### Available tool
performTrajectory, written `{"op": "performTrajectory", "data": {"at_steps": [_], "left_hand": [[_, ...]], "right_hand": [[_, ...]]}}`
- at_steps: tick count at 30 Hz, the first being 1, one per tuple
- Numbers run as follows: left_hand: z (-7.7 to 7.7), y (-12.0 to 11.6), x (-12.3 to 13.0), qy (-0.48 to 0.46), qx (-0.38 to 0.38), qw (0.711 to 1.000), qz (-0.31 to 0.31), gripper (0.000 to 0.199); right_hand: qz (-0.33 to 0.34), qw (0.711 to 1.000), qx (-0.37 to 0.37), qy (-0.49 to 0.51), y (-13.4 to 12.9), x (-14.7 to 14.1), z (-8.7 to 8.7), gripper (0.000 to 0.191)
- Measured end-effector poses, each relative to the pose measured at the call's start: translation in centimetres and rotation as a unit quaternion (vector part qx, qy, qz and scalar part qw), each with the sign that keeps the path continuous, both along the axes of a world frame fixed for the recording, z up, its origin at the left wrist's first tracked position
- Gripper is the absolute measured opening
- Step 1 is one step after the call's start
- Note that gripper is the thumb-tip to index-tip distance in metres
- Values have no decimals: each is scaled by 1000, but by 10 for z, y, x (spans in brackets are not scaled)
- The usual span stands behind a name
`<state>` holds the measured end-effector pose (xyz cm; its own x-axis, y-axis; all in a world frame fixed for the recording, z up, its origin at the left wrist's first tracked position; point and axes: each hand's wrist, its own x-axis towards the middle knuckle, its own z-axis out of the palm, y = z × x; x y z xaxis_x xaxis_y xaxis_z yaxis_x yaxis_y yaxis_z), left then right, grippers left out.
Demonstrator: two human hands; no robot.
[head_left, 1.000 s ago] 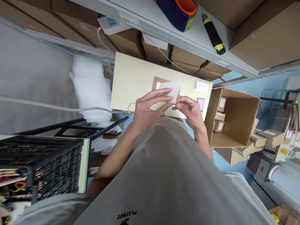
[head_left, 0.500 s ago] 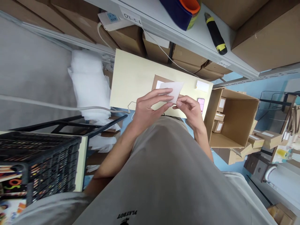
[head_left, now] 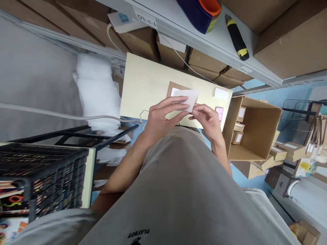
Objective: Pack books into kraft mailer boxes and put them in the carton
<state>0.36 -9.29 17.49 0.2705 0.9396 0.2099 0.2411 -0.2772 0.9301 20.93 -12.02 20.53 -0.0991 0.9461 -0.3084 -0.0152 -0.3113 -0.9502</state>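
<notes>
A small white paper slip (head_left: 190, 97), perhaps a label, is pinched between the thumb and fingers of my left hand (head_left: 163, 114). My right hand (head_left: 207, 119) has its thumb and forefinger closed at the slip's lower right corner. Behind the slip lies a brown cardboard piece (head_left: 173, 85), flat on the pale yellow tabletop (head_left: 145, 81), with a white patch on it partly covered by the slip. The slip's lower edge is hidden by my fingers.
A phone (head_left: 219, 114) and a white stack of labels (head_left: 221, 93) lie at the table's right. Beside it stands an open cardboard box (head_left: 258, 132) holding small boxes. A cutter (head_left: 237, 37) rests on the shelf above. White foam wrap (head_left: 94, 88) hangs left, over a black crate (head_left: 58, 177).
My view has shifted very slightly. Both hands and the slip stay in nearly the same place, with the same grip.
</notes>
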Motion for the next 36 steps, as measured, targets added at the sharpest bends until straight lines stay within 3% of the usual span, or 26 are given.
{"op": "performTrajectory", "data": {"at_steps": [7, 12, 20, 27, 32, 36], "left_hand": [[0, 1, 1, -36, -13, 999, -15, 23], [3, -3, 7, -88, -74, 993, 6, 33], [9, -7, 7, -140, -176, 974, 15, 40], [-3, -6, 6, -238, -283, 928, 53, 47], [-31, -2, -3, -329, -374, 860, 110, 37], [-56, 2, -27, -397, -403, 805, 177, 27]], "right_hand": [[5, 996, 51, -66, -1, -4, 2, 44], [-4, 993, 91, -69, -2, -12, 1, 38], [-7, 992, 92, -88, -4, -18, -1, 35], [-5, 992, 82, -92, -3, -22, -5, 26], [-10, 989, 75, -128, 6, -25, -20, 18], [-4, 987, 86, -136, 17, -23, -36, 12]]}}
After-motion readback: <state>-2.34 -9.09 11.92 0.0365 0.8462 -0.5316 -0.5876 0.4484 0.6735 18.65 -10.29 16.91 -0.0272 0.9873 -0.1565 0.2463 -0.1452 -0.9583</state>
